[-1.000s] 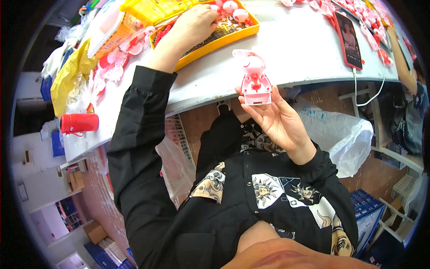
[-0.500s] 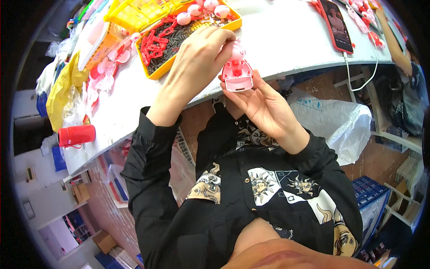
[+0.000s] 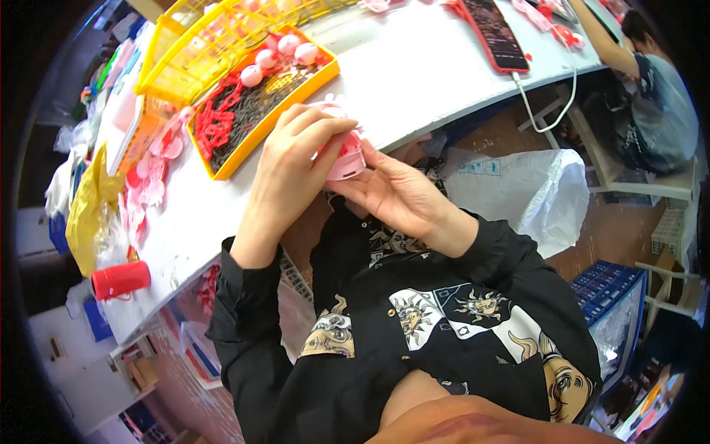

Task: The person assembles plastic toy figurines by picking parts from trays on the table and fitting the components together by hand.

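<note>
A small pink plastic toy (image 3: pixel 346 167) with red inner parts is between my hands just off the table's front edge. My right hand (image 3: pixel 403 194) cradles its base from the right, thumb along its side. Over the toy's upper left part my left hand (image 3: pixel 296 159) is closed, its bent fingers and thumb pressed on it and covering much of it. Whether a smaller part sits under those fingertips I cannot tell. Past my left hand lies a yellow tray (image 3: pixel 271 122) of dark small pieces, red links and pink balls.
Behind the tray stands a yellow basket (image 3: pixel 174 63). Pink and red parts (image 3: pixel 151 181) and a red cylinder (image 3: pixel 120 280) lie on the table's left. A phone (image 3: pixel 494 35) with a white cable (image 3: pixel 566 111) is at the right; another person (image 3: pixel 658 103) sits beyond it.
My view has shifted, so the table looks turned. Both hands and the toy appear lower and further left. My left fingers have come down over the toy, hiding more of it.
</note>
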Action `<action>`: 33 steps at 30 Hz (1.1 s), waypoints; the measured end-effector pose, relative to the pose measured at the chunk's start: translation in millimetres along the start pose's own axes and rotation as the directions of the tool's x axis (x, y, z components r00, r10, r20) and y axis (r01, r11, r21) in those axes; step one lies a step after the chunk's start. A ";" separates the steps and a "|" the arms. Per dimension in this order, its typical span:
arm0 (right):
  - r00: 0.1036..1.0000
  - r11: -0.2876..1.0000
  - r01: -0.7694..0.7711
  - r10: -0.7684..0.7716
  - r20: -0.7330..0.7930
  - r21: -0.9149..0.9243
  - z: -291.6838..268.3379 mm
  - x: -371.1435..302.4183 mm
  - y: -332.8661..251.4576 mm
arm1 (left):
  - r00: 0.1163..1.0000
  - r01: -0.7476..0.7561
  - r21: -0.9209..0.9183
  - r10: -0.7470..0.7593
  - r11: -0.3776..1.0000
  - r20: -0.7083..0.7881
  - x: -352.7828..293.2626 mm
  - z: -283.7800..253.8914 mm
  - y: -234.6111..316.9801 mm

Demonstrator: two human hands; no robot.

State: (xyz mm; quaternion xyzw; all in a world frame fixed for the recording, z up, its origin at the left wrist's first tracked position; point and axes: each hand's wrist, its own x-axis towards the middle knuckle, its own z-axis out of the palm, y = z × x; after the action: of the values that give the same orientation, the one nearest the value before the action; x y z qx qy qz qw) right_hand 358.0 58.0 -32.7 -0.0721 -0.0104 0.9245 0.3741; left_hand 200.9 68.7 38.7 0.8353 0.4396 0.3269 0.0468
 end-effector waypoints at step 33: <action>1.000 0.997 -0.008 0.007 -0.010 -0.076 -2.7 -2.2 -2.7 | 0.974 0.225 -0.160 -0.223 0.961 0.032 3.3 -4.8 -1.0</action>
State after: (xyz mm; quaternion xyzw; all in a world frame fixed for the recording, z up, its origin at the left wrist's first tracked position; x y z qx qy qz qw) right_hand 361.8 58.4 -34.9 -0.0907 -0.0435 0.9245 0.3677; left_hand 198.7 70.8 43.7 0.7758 0.5027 0.3487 0.1544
